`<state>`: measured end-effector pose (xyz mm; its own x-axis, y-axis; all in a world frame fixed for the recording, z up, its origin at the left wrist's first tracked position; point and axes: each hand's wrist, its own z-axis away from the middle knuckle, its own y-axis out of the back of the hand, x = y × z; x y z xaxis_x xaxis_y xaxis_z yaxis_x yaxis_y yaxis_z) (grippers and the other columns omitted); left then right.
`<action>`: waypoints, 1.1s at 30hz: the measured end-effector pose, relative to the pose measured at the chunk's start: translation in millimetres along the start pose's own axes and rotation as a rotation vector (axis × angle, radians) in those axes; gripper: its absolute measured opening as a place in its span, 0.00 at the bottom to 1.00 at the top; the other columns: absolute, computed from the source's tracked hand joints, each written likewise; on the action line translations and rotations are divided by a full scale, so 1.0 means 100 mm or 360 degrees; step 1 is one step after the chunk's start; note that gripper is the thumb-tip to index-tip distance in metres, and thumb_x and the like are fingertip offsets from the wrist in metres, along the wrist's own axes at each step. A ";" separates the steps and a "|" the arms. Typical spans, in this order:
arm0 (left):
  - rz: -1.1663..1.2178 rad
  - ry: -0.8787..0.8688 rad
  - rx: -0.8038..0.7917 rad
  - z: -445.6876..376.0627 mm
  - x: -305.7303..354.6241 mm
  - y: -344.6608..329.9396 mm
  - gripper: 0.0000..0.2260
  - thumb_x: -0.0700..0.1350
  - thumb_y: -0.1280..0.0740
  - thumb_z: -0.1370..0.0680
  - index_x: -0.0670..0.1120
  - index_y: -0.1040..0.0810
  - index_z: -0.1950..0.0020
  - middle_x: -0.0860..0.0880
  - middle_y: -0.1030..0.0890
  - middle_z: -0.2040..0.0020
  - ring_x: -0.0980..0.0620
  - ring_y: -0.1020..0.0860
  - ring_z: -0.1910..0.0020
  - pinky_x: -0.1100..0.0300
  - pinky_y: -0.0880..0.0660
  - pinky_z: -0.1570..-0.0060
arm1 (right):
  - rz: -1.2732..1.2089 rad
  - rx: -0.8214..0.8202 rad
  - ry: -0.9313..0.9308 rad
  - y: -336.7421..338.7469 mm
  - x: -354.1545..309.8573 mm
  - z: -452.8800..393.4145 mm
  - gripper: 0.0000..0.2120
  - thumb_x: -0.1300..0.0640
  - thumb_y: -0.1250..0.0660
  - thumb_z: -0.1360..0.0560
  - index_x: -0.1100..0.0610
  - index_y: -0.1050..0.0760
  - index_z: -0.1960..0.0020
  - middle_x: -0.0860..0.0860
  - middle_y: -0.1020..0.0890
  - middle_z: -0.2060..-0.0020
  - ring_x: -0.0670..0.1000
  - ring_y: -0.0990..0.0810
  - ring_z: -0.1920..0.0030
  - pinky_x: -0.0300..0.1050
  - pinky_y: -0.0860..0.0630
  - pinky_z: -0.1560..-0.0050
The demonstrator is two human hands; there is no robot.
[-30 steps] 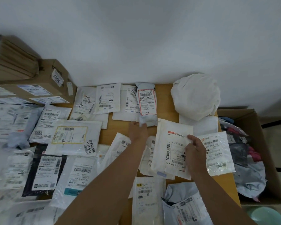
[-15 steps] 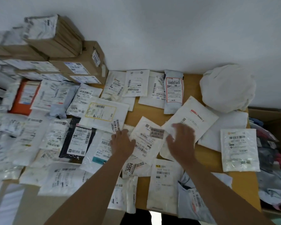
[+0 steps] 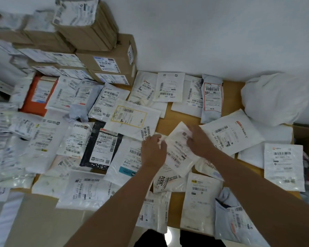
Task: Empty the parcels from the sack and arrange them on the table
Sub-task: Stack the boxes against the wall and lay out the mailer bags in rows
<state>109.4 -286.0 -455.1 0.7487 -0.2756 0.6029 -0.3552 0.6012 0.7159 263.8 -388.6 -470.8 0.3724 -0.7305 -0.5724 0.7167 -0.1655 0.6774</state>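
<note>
Two hands on a white parcel in the middle of a crowded table.

The left hand (image 3: 152, 150) grips the left edge of the white parcel (image 3: 181, 150) and the right hand (image 3: 200, 141) pinches its upper right part. It lies tilted on other parcels on the wooden table (image 3: 230, 97). A bunched white sack (image 3: 275, 98) sits at the far right by the wall, and cardboard boxes (image 3: 111, 63) are stacked at the far left.

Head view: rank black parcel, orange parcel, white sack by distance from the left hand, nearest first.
From the left hand:
1. black parcel, just to its left, mid-table.
2. orange parcel, far left, toward the boxes.
3. white sack, far right, against the wall.
Two and three are fairly close.
</note>
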 end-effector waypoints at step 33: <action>-0.0394 -0.0695 -0.0662 0.36 0.27 -0.49 0.16 0.44 0.41 0.21 0.46 0.26 0.34 0.45 0.25 0.38 0.46 0.28 0.39 0.52 0.28 0.41 | 0.0218 0.0766 -0.0688 -0.59 0.60 1.21 0.18 0.57 0.29 0.30 0.62 0.24 0.43 0.62 0.22 0.47 0.65 0.23 0.48 0.58 0.25 0.50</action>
<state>127.1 -349.7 -461.7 0.4529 -0.6702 0.5880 0.1106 0.6967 0.7088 172.3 -503.3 -489.3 0.0993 -0.9495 -0.2976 0.2987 -0.2569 0.9191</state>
